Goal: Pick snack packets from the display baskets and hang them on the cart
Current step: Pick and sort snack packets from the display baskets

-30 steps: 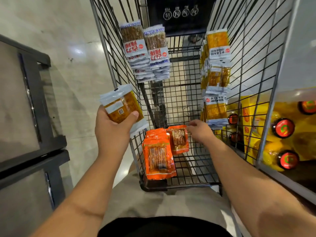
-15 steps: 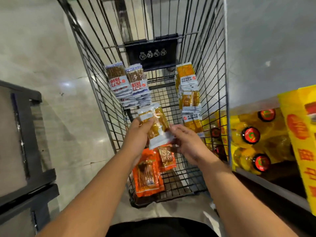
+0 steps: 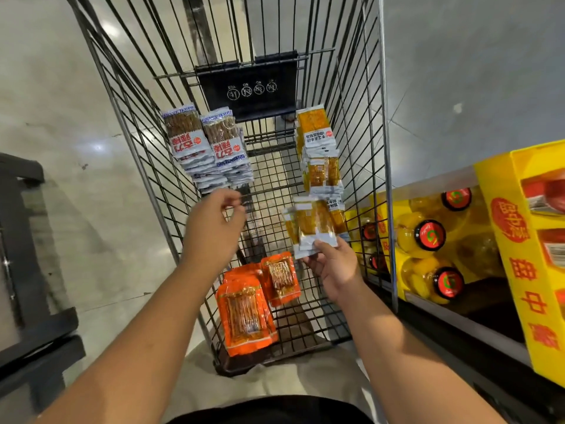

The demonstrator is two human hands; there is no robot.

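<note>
**Yellow snack packets held at the right wall of the wire cart**

View from the head camera, looking down into a wire cart [image 3: 385, 148] on a pale tiled floor [image 3: 61, 117]. The right hand [image 3: 336, 270] holds a small fanned stack of yellow snack packets [image 3: 312, 228] by the lower white edge, thumb on the front and fingers behind, so its grip is clamped on the stack. The stack is raised inside the cart, just beside the right wall and just below the hung yellow packets [image 3: 318, 139] that fall in a column there.

The left hand [image 3: 211, 231] is lifted near the left wall with its fingers curled and thumb close to forefinger, directly beneath two hanging bundles of grey-white packets [image 3: 189, 142]. Whether this grip pinches a wire peg or closes on nothing cannot be told from this view.

Orange packets [image 3: 244, 316] sit low at the near left corner of the cart. A black placard [image 3: 250, 87] with four round symbols is fixed to the far wall. To the right, a shelf carries bottles of yellow liquid [image 3: 425, 237] with red-and-black caps, next to a yellow carton [image 3: 526, 240]. A dark rack [image 3: 18, 270] stands at the left edge.
</note>
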